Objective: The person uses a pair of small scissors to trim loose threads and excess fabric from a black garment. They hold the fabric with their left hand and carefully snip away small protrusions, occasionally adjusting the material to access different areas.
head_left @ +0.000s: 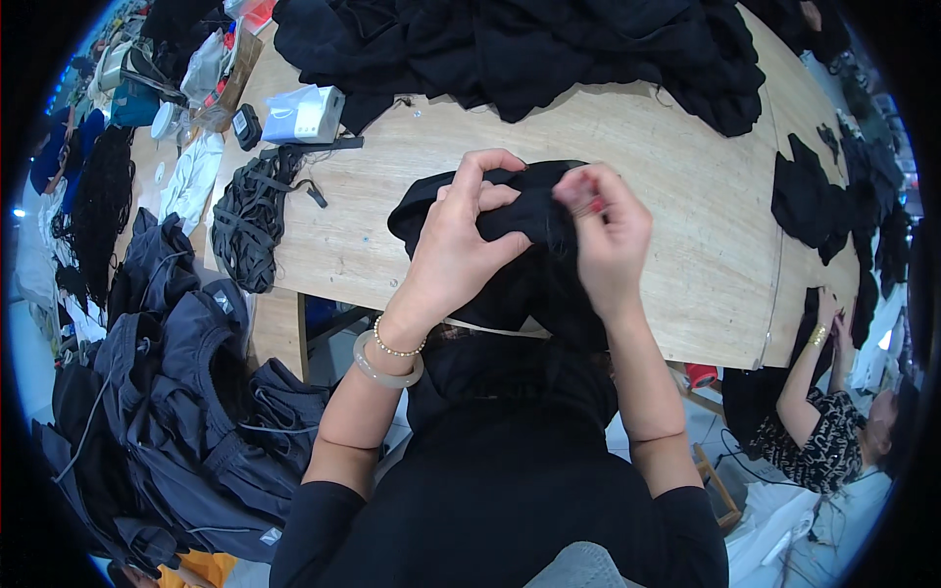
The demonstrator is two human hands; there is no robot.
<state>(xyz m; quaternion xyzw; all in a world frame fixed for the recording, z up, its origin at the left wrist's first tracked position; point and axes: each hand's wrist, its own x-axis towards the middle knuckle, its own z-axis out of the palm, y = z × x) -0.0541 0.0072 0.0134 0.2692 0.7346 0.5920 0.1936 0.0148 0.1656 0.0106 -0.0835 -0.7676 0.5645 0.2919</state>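
Note:
A black garment (539, 284) lies bunched over the near edge of the wooden table, hanging down toward my body. My left hand (461, 230) is on its folded upper part, thumb on the cloth and fingers curled over it, so the fabric is held between them. At the garment's right side, my right hand (610, 230) is closed in a pinch close above the cloth. A small red spot shows between its fingers; what it belongs to is too small to tell. Some fine loose threads show on the cloth near the right fingertips.
Black cloth (510, 54) is heaped along the table's far side. Left lie a tissue box (306, 115), a small black device (246, 126) and a bundle of dark straps (252, 220). Dark grey garments (186, 392) hang at lower left. A co-worker (823, 421) handles black fabric at right.

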